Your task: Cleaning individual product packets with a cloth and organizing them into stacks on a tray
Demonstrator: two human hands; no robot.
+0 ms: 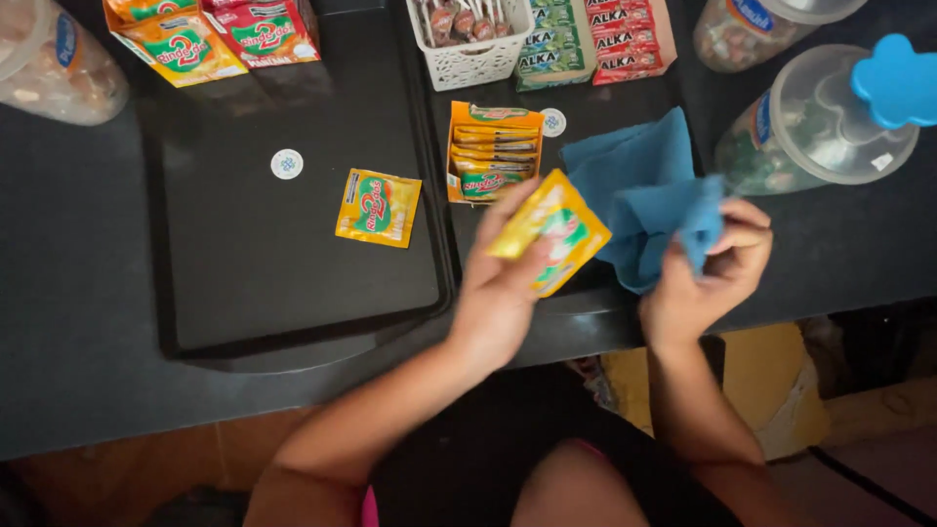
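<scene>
Above the dark surface (78,322), a yellow sachet (549,229) is pinched in the left hand (503,293) and a blue cloth (644,190) is clutched in the right hand (708,278); one sachet on the tray (379,207) lies wiped or waiting, which cannot be told.

A dark table (68,322) fills most of the view, its matte black top taking soft, dim light with faint pale reflections near the upper edge. Below the table's front edge, a reddish-brown tiled floor (195,459) shows at the lower left, in shadow. At the lower right, under the table, stands a yellow-tan cardboard box (771,381), with a darker patch of floor beside it and a pinkish strip of floor (878,468) crossed by a thin black cable (869,483) running toward the corner.
</scene>
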